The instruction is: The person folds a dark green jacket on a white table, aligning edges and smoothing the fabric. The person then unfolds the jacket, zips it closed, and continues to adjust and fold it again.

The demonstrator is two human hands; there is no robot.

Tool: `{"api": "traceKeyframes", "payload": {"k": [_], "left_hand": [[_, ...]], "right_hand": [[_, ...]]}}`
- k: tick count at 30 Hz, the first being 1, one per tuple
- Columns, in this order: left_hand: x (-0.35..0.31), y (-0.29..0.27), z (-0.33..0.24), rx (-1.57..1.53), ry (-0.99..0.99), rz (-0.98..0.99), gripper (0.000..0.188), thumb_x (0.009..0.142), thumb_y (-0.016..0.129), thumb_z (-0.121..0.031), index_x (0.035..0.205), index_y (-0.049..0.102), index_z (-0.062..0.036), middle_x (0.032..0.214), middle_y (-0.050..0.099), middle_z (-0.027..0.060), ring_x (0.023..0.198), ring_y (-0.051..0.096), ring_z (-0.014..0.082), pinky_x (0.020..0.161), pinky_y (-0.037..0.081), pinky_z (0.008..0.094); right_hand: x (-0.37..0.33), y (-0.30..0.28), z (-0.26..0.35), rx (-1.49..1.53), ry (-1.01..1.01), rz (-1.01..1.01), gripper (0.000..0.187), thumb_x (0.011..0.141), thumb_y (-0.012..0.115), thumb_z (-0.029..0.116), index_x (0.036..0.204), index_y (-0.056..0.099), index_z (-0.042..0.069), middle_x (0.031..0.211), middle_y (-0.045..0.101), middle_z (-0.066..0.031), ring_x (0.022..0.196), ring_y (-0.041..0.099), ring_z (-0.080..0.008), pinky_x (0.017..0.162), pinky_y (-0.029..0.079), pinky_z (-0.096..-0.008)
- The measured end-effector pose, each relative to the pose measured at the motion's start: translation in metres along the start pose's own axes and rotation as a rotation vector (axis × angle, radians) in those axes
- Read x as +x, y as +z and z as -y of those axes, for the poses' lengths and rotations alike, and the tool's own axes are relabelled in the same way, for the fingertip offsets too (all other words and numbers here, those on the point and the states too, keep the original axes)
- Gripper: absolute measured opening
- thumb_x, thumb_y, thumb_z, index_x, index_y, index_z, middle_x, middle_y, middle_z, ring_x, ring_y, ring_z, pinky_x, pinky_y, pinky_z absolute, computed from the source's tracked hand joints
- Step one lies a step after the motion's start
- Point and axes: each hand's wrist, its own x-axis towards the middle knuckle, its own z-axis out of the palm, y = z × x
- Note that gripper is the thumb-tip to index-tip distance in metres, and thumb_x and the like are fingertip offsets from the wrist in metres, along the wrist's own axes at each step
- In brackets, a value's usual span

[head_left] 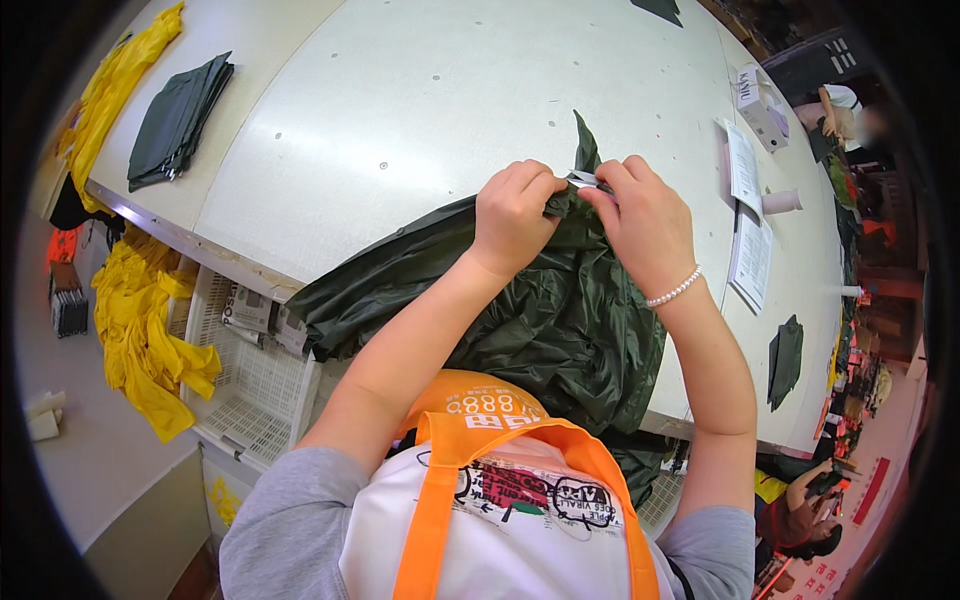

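Note:
Dark green, shiny thin fabric (560, 320) lies bunched over the table's near edge, gathered in front of my body. My left hand (515, 212) is closed in a pinch on its upper edge. Just to the right, my right hand (645, 220) also pinches, its thumb and forefinger at a small white label (582, 180) beside the fabric edge. A narrow pointed flap of the same fabric stands up past my fingertips. What lies under the fingers is partly hidden.
Folded dark green pieces (180, 120) lie at the table's left. Yellow fabric (145, 320) hangs over a white plastic basket (255, 380) below it. On the right are printed sheets (750, 255), a white roll (782, 202) and a box (762, 110). People work beyond the table.

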Motion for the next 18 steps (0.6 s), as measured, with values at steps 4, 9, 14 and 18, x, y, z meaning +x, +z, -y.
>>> {"api": "traceKeyframes", "payload": {"k": [4,9,14,18], "left_hand": [[-0.003,-0.002,0.000,0.061,0.000,0.030,0.024,0.055,0.075,0.001,0.075,0.063,-0.0064,0.075,0.060,0.0054,0.067,0.060,0.0241,0.058,0.048,0.0327],[-0.007,-0.001,0.001,0.056,0.002,0.056,0.023,0.056,0.075,0.000,0.075,0.063,-0.0063,0.075,0.060,0.0063,0.067,0.060,0.0251,0.059,0.049,0.0328],[0.004,0.000,0.015,0.061,-0.130,0.078,0.018,0.063,0.073,0.000,0.076,0.063,-0.0056,0.077,0.061,0.0097,0.072,0.061,0.0269,0.064,0.049,0.0330],[0.009,-0.004,0.063,0.450,-0.313,0.147,0.044,0.073,0.073,-0.014,0.111,0.055,-0.0020,0.110,0.057,0.0158,0.104,0.052,0.0337,0.090,0.041,0.0425]], "right_hand": [[0.005,-0.008,0.008,-0.097,-0.031,0.090,0.021,0.084,0.065,0.027,0.082,0.057,0.007,0.077,0.056,-0.0080,0.069,0.060,-0.0259,0.059,0.049,-0.0376],[0.006,-0.007,0.005,-0.028,0.012,0.107,0.022,0.084,0.064,0.027,0.083,0.058,0.006,0.077,0.056,-0.0095,0.071,0.060,-0.0277,0.060,0.049,-0.0385],[-0.016,0.009,-0.067,0.422,0.341,-0.102,0.026,0.087,0.064,0.030,0.089,0.061,0.004,0.077,0.061,-0.0112,0.068,0.060,-0.0243,0.062,0.047,-0.0343],[-0.085,0.053,-0.206,0.391,0.790,-0.220,0.032,0.087,0.063,0.033,0.092,0.062,0.002,0.074,0.063,-0.0111,0.067,0.059,-0.0214,0.064,0.047,-0.0324]]}}
